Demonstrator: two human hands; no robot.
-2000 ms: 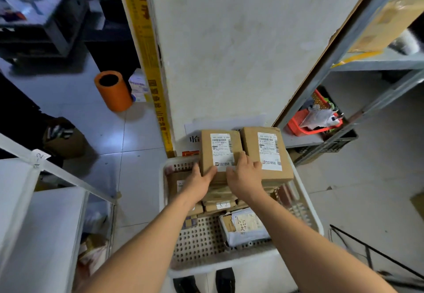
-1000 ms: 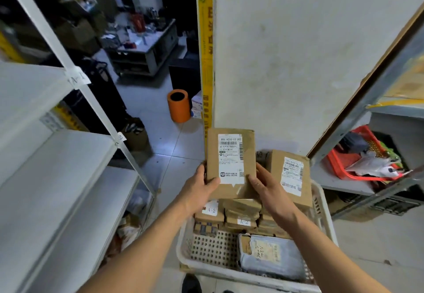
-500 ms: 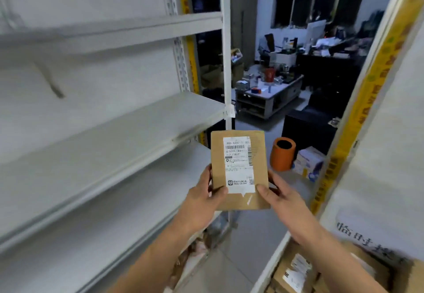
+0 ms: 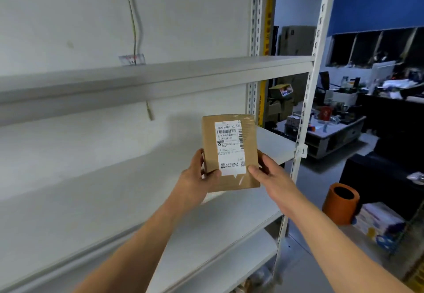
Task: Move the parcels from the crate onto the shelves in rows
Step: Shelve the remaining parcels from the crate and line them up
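At the far left the white shelves [image 4: 96, 173] run back against the wall, with nothing seen on the boards in view. Moving right, the left hand [image 4: 195, 178] takes the parcel [image 4: 229, 152] by its lower left edge, thumb laid over the front face and fingers tucked behind. The parcel is a brown cardboard box held upright in the air, its long axis near vertical and its white shipping label [image 4: 230, 148] facing the camera; it hangs in front of the middle shelf board, not resting on it. The right hand [image 4: 268, 175] grips the lower right edge, thumb on the front beside the label. So each grip is grasping the parcel, one on each side, and neither is nearer than the other. The shelf surface lies beyond and to the left of the parcel, so I judge the coming move is a push forward and down onto that board. The crate is out of view. Further right an orange cylinder [image 4: 341, 203] stands on the floor.
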